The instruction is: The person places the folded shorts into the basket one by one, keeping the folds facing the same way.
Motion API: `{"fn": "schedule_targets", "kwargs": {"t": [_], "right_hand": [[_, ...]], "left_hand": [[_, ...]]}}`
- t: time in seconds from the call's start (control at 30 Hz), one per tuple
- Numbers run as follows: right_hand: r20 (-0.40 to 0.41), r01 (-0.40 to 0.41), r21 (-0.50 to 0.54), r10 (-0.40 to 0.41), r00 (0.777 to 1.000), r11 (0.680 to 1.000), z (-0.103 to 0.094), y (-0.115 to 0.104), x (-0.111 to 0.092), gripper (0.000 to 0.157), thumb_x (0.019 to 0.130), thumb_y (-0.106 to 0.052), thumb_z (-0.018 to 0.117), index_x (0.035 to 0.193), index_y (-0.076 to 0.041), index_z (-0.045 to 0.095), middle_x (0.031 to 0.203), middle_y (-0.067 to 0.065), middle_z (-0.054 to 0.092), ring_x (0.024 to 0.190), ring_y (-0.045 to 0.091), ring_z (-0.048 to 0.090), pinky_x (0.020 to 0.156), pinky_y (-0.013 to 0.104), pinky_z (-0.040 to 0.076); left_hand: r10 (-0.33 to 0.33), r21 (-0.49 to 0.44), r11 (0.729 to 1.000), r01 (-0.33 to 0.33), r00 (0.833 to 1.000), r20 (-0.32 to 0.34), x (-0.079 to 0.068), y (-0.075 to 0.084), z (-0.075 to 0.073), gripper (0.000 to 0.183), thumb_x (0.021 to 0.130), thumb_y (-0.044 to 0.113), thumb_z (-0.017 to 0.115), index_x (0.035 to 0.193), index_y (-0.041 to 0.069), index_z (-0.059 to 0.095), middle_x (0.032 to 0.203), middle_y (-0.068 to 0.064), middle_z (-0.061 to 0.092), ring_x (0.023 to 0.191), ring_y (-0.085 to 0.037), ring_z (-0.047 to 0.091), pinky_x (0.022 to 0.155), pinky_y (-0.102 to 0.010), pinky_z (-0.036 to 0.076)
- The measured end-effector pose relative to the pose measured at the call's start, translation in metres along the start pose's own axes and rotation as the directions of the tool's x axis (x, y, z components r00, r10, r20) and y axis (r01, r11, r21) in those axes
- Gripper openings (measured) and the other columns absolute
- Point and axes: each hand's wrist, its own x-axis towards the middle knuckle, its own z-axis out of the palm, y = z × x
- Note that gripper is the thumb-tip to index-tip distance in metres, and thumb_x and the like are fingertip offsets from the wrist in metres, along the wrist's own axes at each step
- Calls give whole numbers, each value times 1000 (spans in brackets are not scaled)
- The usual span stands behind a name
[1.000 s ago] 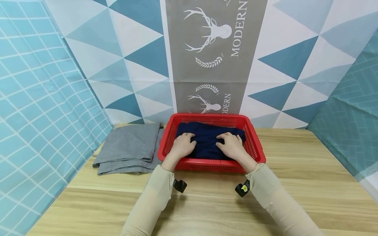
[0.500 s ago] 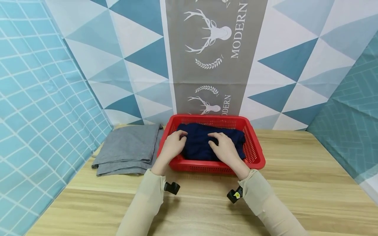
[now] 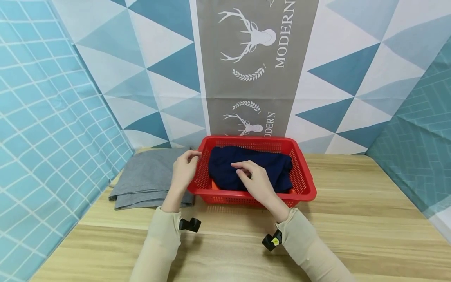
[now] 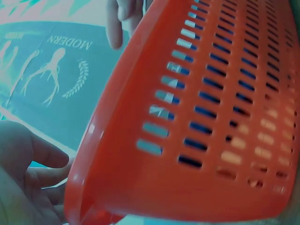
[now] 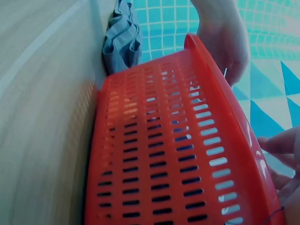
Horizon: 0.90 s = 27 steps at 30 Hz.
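Observation:
A red plastic basket (image 3: 296,192) with slotted walls holds a folded navy cloth (image 3: 225,164). My right hand (image 3: 257,182) hovers over that cloth, thumb and fingers loosely bent with nothing between them. The left hand (image 3: 184,172) is at the basket's left rim, beside a folded grey cloth (image 3: 146,168); its fingers are loosely curved and hold nothing. In the left wrist view the left hand (image 4: 28,173) appears beside the basket wall (image 4: 140,187). The right wrist view catches the right hand's fingertips (image 5: 283,143) near the rim.
The wooden table (image 3: 352,203) extends in front of the basket and to its right. A patterned backdrop (image 3: 246,86) rises close behind the basket. Blue tiled sheeting (image 3: 46,129) borders the left side, and teal sheeting (image 3: 423,137) the right.
Both hands have come up off the navy cloth. My left hand has moved left to the basket's rim by the grey cloth; the right has shifted left over the navy cloth.

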Motion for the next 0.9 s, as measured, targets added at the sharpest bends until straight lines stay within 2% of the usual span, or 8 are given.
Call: {"fn": "schedule_targets", "kwargs": {"t": [0.23, 0.37, 0.5, 0.7, 0.9], "right_hand": [[-7, 55, 92, -54, 999, 994, 10, -10, -4, 22, 91, -12, 53, 108, -16, 67, 101, -5, 63, 79, 7, 58, 68, 22, 48], [5, 54, 149, -55, 998, 987, 15, -17, -5, 21, 91, -11, 53, 106, -17, 67, 98, 0, 64, 78, 14, 61, 63, 22, 49], [33, 39, 207, -46, 998, 977, 22, -22, -7, 21, 91, -10, 52, 105, -17, 67, 94, -1, 63, 76, 17, 63, 59, 22, 50], [93, 32, 282, -61, 994, 959, 32, -28, -12, 20, 91, -10, 53, 105, -17, 66, 97, 2, 64, 80, 19, 64, 68, 22, 52], [179, 35, 281, -89, 980, 959, 42, -36, -18, 21, 91, -11, 54, 109, -12, 65, 103, 3, 65, 90, 12, 63, 76, 22, 51]], "left_hand": [[8, -72, 997, -12, 998, -57, 1, -9, -17, 27, 94, 17, 42, 110, 8, 62, 106, -11, 64, 98, -27, 60, 84, -41, 46], [6, -60, 998, -10, 998, -70, 1, -14, -22, 26, 95, 17, 41, 109, 10, 62, 105, -11, 64, 98, -25, 59, 85, -41, 45], [-4, -38, 999, 1, 996, -94, 2, -22, -25, 26, 95, 18, 42, 108, 10, 63, 105, -10, 64, 97, -24, 60, 84, -40, 45], [-9, 17, 1000, 11, 992, -130, 1, -31, -33, 27, 95, 17, 42, 106, 8, 64, 102, -11, 66, 95, -24, 61, 75, -33, 45], [-11, 63, 998, 21, 988, -155, -1, -39, -42, 27, 95, 18, 42, 106, 8, 64, 101, -10, 66, 94, -23, 60, 65, -29, 42]]}}
